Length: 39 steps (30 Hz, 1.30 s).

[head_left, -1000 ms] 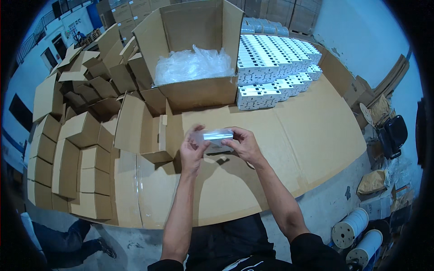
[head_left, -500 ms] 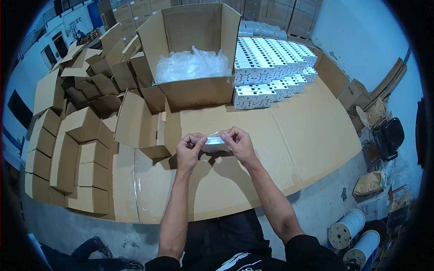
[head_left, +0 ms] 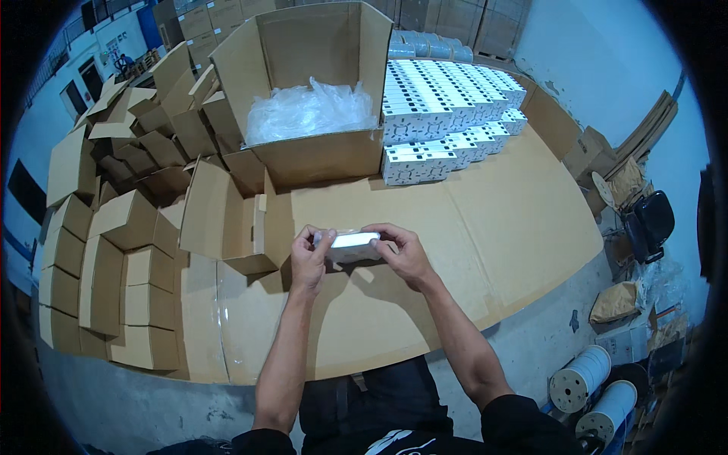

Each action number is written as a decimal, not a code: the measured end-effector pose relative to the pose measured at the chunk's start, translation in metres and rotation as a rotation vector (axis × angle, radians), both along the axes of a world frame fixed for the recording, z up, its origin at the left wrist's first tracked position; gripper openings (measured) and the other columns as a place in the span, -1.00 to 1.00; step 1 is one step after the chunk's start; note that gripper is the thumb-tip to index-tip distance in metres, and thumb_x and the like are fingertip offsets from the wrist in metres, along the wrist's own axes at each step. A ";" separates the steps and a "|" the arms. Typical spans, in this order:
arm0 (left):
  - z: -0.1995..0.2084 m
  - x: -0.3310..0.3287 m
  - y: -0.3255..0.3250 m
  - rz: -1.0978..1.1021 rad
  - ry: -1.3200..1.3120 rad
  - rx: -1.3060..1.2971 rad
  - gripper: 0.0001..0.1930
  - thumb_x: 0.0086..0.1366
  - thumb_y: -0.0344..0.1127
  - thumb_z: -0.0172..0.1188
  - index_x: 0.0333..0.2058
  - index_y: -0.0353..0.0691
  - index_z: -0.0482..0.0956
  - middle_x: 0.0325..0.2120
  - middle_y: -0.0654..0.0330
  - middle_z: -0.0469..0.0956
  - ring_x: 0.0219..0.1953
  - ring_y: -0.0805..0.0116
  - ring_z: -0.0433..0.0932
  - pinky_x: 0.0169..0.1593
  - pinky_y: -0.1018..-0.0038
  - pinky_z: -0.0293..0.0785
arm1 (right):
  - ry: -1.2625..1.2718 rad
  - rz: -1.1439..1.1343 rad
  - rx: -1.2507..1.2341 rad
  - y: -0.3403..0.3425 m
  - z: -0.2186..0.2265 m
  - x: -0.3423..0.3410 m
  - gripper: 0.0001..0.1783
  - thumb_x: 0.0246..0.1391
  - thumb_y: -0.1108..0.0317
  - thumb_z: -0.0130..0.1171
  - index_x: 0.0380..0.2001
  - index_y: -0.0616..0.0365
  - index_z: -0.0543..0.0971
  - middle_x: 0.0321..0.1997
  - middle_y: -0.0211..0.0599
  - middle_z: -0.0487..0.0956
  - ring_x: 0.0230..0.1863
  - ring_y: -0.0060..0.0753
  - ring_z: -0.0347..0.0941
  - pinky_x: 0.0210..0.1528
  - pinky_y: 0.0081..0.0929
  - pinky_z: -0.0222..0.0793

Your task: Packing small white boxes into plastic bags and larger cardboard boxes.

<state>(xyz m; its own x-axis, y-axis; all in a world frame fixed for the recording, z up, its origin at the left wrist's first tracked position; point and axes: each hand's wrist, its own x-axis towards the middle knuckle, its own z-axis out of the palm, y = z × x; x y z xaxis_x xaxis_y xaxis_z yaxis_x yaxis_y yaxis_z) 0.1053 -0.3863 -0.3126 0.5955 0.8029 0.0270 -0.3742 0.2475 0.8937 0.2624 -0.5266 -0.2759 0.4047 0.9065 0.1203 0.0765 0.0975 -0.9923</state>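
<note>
Both hands, left hand and right hand, clasp one small white plastic-wrapped block; just left, the small open brown cardboard carton awaits, unfilled.

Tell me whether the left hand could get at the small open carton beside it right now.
Probably yes. The small open carton sits just left of the left hand with nothing between them, but that hand, with the right hand, is holding the white packet.
</note>
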 end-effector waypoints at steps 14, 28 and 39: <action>-0.003 -0.001 0.016 -0.020 -0.054 -0.055 -0.86 0.38 -0.41 0.20 -0.36 -0.23 0.43 -0.30 0.20 0.54 -0.23 0.49 0.49 -0.12 0.52 0.45 | 0.041 0.067 -0.008 0.020 -0.016 0.016 -0.76 0.16 0.49 0.31 -0.09 0.27 0.64 -0.20 -0.27 0.69 -0.18 -0.57 0.60 -0.12 -0.57 0.53; 0.017 0.000 0.002 -0.110 0.298 0.284 -0.65 0.18 -0.49 0.44 -0.08 -0.29 0.55 -0.27 0.27 0.59 -0.31 0.56 0.55 -0.29 0.65 0.52 | -0.214 0.026 0.002 0.018 -0.005 0.027 -0.76 0.09 0.48 0.35 -0.14 0.25 0.67 -0.21 -0.25 0.63 -0.34 -0.54 0.55 -0.30 -0.59 0.46; 0.014 -0.010 0.008 -0.144 0.405 0.428 -0.70 0.21 -0.33 0.45 -0.14 -0.29 0.61 -0.39 0.29 0.62 -0.40 0.57 0.55 -0.36 0.61 0.49 | -0.704 -0.027 0.067 0.019 0.027 0.005 -0.66 0.05 0.44 0.35 -0.06 0.16 0.65 -0.20 -0.22 0.63 -0.29 -0.30 0.51 -0.22 -0.39 0.47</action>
